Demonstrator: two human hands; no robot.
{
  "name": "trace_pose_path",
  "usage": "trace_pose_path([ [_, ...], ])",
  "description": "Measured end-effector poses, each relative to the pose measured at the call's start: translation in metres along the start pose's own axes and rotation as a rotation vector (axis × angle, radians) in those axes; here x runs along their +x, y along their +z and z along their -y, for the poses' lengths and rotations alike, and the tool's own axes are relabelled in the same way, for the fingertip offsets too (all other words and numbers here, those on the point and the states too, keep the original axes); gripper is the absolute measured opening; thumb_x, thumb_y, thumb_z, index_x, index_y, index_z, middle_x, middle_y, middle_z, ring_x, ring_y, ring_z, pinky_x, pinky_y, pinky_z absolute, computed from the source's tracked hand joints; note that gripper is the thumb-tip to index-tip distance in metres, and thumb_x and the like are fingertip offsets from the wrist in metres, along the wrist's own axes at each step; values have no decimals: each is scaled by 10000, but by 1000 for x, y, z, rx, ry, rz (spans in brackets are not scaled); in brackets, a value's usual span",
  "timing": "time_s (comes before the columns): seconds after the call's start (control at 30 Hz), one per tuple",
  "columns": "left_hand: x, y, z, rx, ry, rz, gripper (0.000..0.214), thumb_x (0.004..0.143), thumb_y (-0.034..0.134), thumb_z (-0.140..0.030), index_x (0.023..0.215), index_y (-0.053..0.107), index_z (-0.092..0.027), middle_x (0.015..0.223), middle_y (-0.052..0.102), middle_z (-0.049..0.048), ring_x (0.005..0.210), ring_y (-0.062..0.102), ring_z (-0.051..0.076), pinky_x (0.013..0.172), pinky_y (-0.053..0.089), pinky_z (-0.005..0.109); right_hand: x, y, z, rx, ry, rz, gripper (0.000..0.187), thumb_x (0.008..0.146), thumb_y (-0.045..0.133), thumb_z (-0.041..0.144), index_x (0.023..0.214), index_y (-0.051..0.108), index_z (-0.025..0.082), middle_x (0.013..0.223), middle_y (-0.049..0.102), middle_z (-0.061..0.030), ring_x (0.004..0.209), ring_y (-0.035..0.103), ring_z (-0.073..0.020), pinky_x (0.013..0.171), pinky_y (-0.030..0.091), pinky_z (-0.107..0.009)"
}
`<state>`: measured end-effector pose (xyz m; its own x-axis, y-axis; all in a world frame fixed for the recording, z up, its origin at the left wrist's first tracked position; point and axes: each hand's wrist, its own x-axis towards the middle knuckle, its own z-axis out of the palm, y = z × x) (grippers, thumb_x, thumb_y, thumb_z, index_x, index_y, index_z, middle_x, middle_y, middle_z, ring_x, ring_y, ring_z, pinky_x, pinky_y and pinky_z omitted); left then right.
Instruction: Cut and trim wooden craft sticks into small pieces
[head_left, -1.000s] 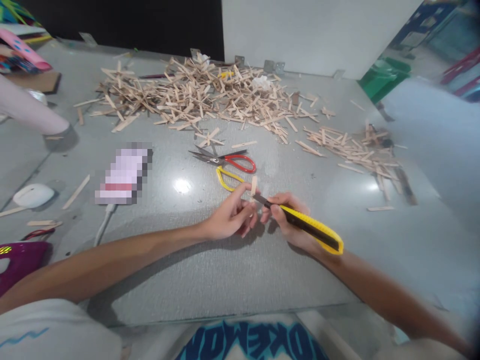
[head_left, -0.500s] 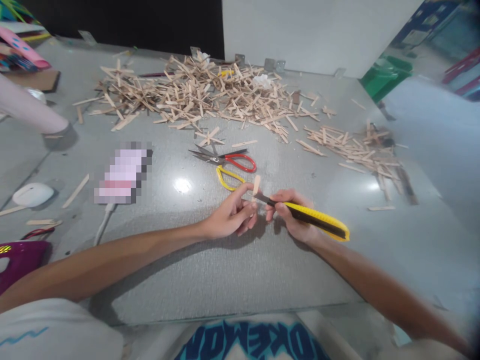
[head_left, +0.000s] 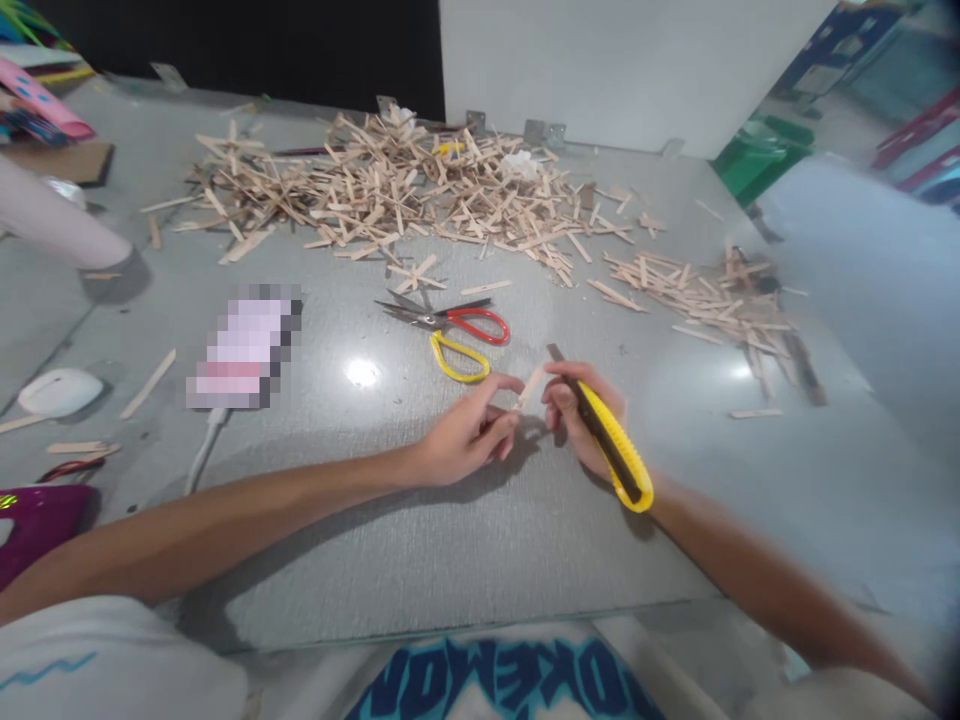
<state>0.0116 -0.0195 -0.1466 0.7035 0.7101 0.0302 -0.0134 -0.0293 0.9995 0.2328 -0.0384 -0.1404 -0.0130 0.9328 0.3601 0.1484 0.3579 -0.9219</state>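
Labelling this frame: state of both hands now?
Left hand: closed, pinching a small wooden stick.
Right hand: closed around the yellow utility knife.

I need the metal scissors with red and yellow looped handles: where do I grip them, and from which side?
Probably the red looped handle, coming from the right. The metal scissors lie with their pointed blades aimed left, and the left hand sits close to the yellow looped handle.
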Motion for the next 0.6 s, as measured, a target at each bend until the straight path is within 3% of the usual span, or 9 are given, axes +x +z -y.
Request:
trace_pose_path([
  [0.23,3,-1,-2,336,58,-55,251,1147,490,-349,1317,586,-191,684,701,-50,488,547,85,545,430,191,0,5,9,39,37,27,124,1091,687,350,1158,675,246,592,606,95,464,583,-95,470,473,-197],
  [0.4,2,2,1,565,261,-244,231,1103,599,-248,1302,702,-195,933,825,13,590,638,81,603,492,195,0,4,7,43,56,53,124,1098,666,353,1150,674,241,620,607,86,477,589,-92,470,479,-193],
  [0.5,-1,2,7,648,353,-294,208,1135,569,-222,1259,733,-194,904,830,7,654,712,91,648,535,188,-1,3,4,44,77,68,127,1101,662,362,1150,677,246,625,599,86,470,572,-88,453,458,-187],
  [0.6,-3,-1,13,784,471,-305,239,1170,511,-236,1219,742,-198,1011,856,37,832,804,123,734,581,202,-2,2,3,36,100,86,132,1107,658,370,1153,681,248,623,602,83,470,564,-89,459,457,-190],
])
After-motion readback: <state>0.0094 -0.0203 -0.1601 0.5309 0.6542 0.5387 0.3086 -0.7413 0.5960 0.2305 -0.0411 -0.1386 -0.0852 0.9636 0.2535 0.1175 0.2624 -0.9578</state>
